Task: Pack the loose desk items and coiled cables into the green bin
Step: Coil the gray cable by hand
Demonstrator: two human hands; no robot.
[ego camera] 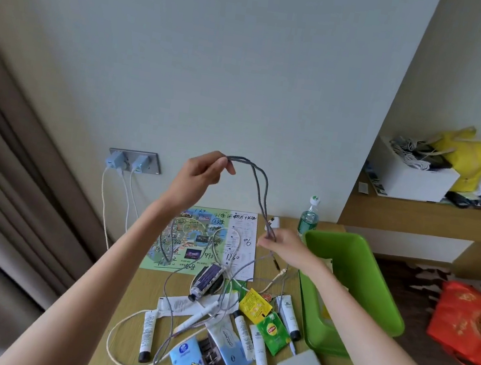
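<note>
Cable: a grey braided cable [259, 182] is held in mid-air above the worktop [139, 298], folded into long loops.
Left hand: the left hand [203, 174], raised high, pinches the top bend of the loops between fingertips and thumb.
Right hand: the right hand [281, 247], lower down, is closed round the gathered strands at the bottom of the loops.
Cable's axis: the loops run steeply from the left hand at upper left down to the right hand at lower right. A loose tail [168, 305] trails on down to the worktop among tubes and sachets.
Bin: the green bin [356, 270] sits at the worktop's right edge, just right of the right hand. It looks tipped, with its opening facing left and upward and its long side running from far to near.
Nearer hand: the right, whose forearm crosses the bin's near rim.
Coming move, as judged: finish coiling the tail, then carry the bundle a short way rightward into the bin.
</note>
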